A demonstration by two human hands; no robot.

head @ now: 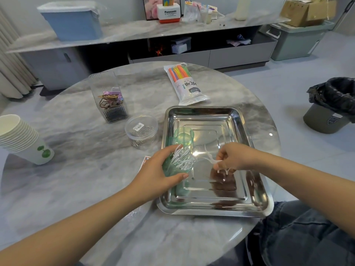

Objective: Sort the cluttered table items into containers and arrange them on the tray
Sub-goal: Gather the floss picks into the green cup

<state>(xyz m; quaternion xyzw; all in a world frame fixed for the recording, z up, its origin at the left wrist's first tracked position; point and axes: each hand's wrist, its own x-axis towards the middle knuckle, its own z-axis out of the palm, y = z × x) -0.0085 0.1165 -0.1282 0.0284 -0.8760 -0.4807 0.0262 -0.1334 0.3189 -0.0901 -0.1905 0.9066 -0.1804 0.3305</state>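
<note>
Gripping a translucent green cup (173, 166) of white picks, left hand (157, 169); right hand (233, 157) pinches more.

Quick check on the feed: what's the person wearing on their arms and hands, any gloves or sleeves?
Nothing on either. The left hand and right hand are bare, with no gloves, rings or watch showing, and both forearms are uncovered to the frame edge. Dark blue denim covers the lap at lower right.

Both hands curled: L (163, 169) wraps, R (233, 157) pinches.
</note>
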